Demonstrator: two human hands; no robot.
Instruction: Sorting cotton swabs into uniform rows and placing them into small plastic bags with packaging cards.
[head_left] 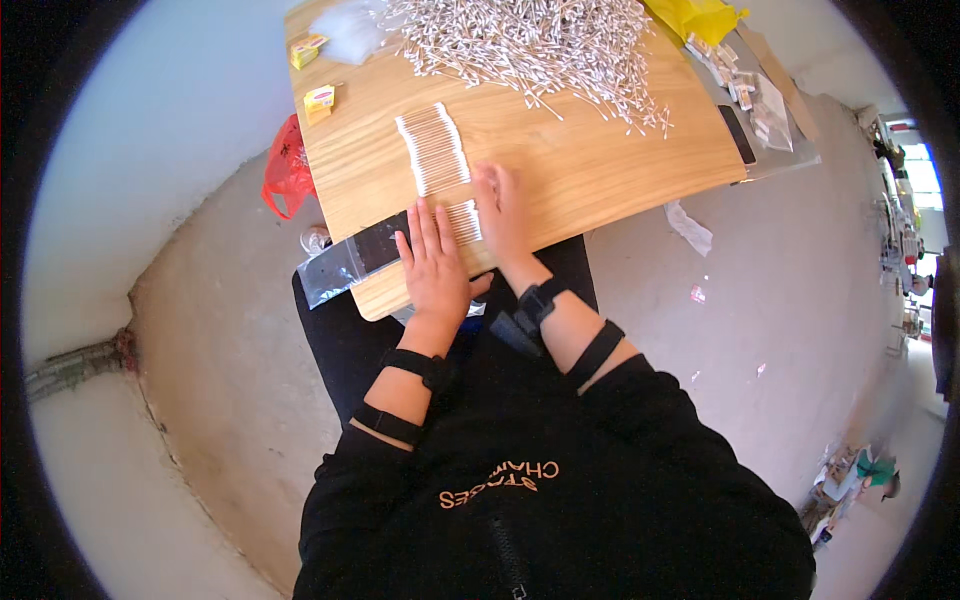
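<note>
Cotton swabs [432, 150] lie side by side in a neat row on the wooden table, and the row runs on toward me between my hands. My left hand [437, 265] rests flat with its fingers stretched out, along the left ends of the nearer swabs [463, 222]. On the other side, my right hand [508, 212] is bent at the right ends of the row. Its fingers are curled together and slightly blurred; whatever is in them is hidden. A big loose heap of cotton swabs [530, 45] covers the far part of the table.
Two small yellow boxes [319, 103] and a clear plastic bag [350, 30] sit at the far left. A dark plastic sleeve [350, 262] lies at the near left edge. A phone [736, 134], small packs [740, 90] and a yellow bag [695, 16] are at right. A red bag [287, 168] hangs left.
</note>
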